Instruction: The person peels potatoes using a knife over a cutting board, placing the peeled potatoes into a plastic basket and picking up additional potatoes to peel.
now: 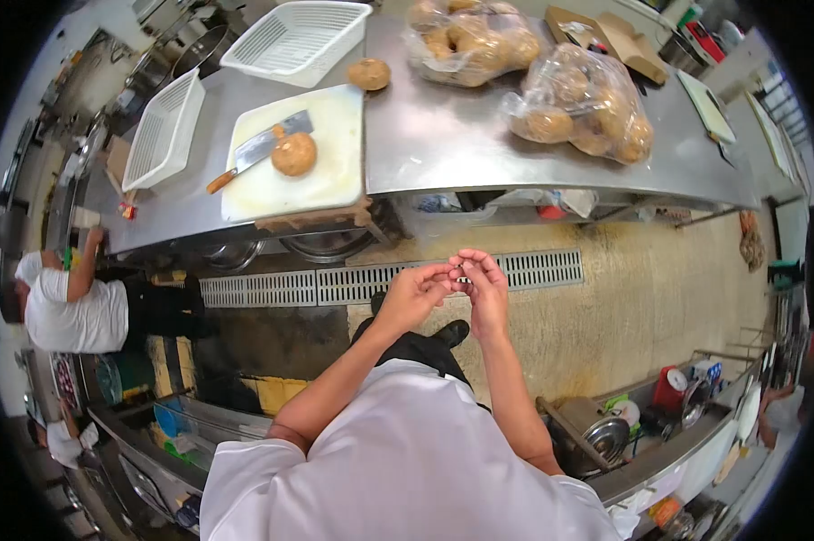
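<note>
My left hand point(414, 296) and my right hand point(486, 298) meet in front of my body, above the floor drain. The fingertips of both are pinched together and touch each other. Something small and dark may be between them, but I cannot make it out. Beyond them, on the steel table point(434, 153), lies a white cutting board point(330, 180). A cleaver point(258, 149) with a wooden handle rests on it, and a round brown root vegetable point(294, 155) sits against the blade. Another brown root vegetable point(369, 74) is at the board's far right corner.
Two clear bags of brown root vegetables point(479, 45) point(587, 104) lie on the table. White plastic baskets point(299, 41) point(165, 126) stand at its left. A cardboard box point(619, 41) is at the back. A person in white point(78, 307) works at the left. A grated drain point(542, 268) crosses the floor.
</note>
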A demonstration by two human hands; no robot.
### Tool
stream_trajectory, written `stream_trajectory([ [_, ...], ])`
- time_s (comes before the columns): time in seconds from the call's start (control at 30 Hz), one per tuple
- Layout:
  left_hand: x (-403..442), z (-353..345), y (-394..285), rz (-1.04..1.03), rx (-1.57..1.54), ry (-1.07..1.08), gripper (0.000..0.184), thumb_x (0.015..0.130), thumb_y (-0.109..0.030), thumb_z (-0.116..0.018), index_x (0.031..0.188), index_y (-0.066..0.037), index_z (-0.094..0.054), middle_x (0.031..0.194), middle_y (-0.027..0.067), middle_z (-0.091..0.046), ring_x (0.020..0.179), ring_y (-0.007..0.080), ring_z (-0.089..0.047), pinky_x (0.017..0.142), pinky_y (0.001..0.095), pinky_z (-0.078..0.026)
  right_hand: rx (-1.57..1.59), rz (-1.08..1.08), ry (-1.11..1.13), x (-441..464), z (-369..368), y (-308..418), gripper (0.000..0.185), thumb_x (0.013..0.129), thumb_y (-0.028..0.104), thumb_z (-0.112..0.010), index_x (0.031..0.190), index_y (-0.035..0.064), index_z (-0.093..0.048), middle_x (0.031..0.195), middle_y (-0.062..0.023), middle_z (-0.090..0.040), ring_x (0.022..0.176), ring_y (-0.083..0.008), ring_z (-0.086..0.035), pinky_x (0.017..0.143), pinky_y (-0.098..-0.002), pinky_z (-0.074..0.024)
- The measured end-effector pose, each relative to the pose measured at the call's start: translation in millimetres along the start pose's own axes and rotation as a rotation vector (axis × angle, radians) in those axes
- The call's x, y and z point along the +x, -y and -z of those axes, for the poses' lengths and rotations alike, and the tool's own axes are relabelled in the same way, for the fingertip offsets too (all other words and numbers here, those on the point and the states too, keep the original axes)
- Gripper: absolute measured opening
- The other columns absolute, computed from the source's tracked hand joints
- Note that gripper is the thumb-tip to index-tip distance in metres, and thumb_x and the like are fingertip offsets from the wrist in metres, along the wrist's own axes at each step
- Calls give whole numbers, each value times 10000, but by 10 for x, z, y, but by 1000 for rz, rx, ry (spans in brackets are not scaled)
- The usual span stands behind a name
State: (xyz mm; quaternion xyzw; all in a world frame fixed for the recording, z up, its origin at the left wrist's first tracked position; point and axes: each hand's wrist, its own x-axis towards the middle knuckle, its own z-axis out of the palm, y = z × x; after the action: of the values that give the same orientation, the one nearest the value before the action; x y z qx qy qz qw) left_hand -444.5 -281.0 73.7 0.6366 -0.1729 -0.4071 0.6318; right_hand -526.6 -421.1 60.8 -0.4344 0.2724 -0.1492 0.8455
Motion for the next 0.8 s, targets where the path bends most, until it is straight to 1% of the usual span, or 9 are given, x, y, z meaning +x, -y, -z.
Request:
stream_trajectory([
  [0.13,-193,610,72,-41,158,-79,434,977,-74,-670,1398,10,-610,1213,84,-731,982,110,-687,830,288,-574,-154,-97,106,99,-245,-212,269,1019,130,-605,1276,55,-625,1177,-59,-713,997,-137,-681,815,-303,-570],
  [0.3,-490,2107,109,-138,387,-377,419,953,-94,-704,1361,-10,-651,1163,91,-747,981,125,-684,883,293,-556,-312,-185,93,210,-572,-653,299,1009,153,-618,1296,69,-614,1219,-84,-706,1029,-179,-694,820,-325,-582],
  [0.37,-629,2684,27,-92,411,-466,416,953,-93,-707,1356,-3,-653,1169,99,-747,983,124,-686,875,282,-555,-298,-211,56,245,-719,-892,284,1004,175,-635,1267,67,-628,1197,-66,-711,1020,-164,-684,821,-327,-574],
  [0.43,-733,3249,-15,-199,446,-619,411,937,-127,-707,1319,20,-667,1129,147,-765,947,155,-730,817,317,-596,-302,-202,50,289,-890,-1100,284,996,179,-647,1256,66,-630,1167,-61,-713,1023,-164,-686,825,-327,-574],
  [0.5,-776,3723,-90,-197,481,-637,410,935,-120,-706,1317,23,-667,1124,155,-765,947,168,-736,812,319,-597,-389,-256,-28,355,-1117,-1274,293,1012,172,-627,1286,67,-624,1221,-90,-708,1045,-194,-700,837,-359,-596],
  [0.63,-746,4388,-315,-180,623,-661,404,925,-102,-707,1304,32,-668,1119,183,-763,978,209,-748,804,328,-599,-424,-234,12,625,-1750,-1484,320,1025,211,-634,1312,71,-620,1218,-89,-694,1074,-194,-686,834,-372,-592],
  [0.7,-606,4689,-349,-202,618,-638,400,923,-99,-706,1299,30,-668,1120,198,-759,990,236,-751,814,335,-598,-437,-184,36,794,-2125,-1433,379,1025,259,-651,1348,66,-608,1228,-89,-682,1102,-194,-671,834,-369,-589],
  [0.77,-386,4919,-345,-239,682,-640,399,918,-107,-708,1293,24,-671,1130,197,-758,1000,260,-753,811,352,-603,-567,-89,72,1031,-2462,-1328,531,985,348,-711,1388,25,-587,1242,-103,-663,1068,-181,-670,824,-344,-587],
  [0.8,-254,4995,-369,-220,712,-665,385,890,-113,-747,1243,27,-687,1102,160,-753,980,251,-724,873,386,-569,-565,-88,57,1177,-2589,-1291,531,985,348,-711,1388,25,-587,1242,-103,-663,1068,-181,-670,824,-344,-587],
])
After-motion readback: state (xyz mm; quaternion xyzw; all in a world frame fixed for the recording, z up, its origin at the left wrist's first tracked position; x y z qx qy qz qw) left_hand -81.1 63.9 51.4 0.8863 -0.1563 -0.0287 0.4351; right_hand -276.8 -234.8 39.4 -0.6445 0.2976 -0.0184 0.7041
